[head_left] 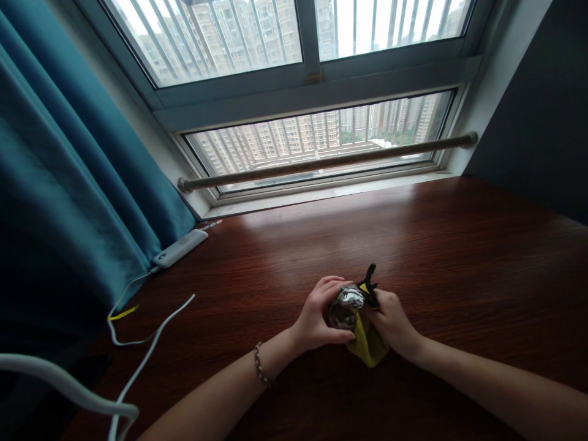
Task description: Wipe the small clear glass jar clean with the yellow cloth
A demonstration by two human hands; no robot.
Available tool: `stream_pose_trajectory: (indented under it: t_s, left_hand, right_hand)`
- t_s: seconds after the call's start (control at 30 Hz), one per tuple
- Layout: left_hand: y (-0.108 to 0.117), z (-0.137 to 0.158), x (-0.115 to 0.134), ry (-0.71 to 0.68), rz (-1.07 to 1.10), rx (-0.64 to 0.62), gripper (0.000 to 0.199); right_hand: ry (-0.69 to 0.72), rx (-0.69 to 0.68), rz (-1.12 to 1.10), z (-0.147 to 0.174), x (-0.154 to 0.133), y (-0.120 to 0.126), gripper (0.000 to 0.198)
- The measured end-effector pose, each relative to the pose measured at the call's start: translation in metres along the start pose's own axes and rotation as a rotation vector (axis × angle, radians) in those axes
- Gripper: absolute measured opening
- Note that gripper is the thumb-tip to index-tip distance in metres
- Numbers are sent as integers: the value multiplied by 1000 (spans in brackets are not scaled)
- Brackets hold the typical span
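Note:
My left hand (320, 315) is curled round a shiny, rounded vessel (344, 308) with a bright, reflective top; from this angle I cannot tell whether it is glass or metal. In my right hand (394, 324) is a yellow cloth (367, 344) with black parts, pressed against the vessel's right side. The cloth's lower end hangs down between the hands, and a black strip of it sticks up past the right fingers. Most of the right fingertips are hidden behind the cloth. Both hands are over the brown wooden surface (275, 257).
A white power strip (180, 248) lies at the left by the blue curtain (87, 159). White cables (151, 349) run over the left side, with a yellow strip (124, 313) near them. Behind the surface is a window with a horizontal rail (321, 164).

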State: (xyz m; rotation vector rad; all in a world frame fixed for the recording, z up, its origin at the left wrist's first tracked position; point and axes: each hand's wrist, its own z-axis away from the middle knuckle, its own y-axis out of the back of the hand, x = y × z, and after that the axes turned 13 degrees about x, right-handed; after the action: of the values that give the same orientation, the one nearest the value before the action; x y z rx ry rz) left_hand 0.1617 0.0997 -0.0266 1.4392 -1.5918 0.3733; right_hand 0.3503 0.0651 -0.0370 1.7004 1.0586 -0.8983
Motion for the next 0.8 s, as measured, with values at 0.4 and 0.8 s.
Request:
stream_pose_trajectory:
  t_s: [0.4,0.8]
  left_hand:
    - [-5,2,0,-11,-50,-97,105]
    - [0,-1,-1,7,-16,-56,72]
  right_hand:
    - [-33,5,24,-2,3,-2,40]
    - [12,-64,75,-2,-1,2,24]
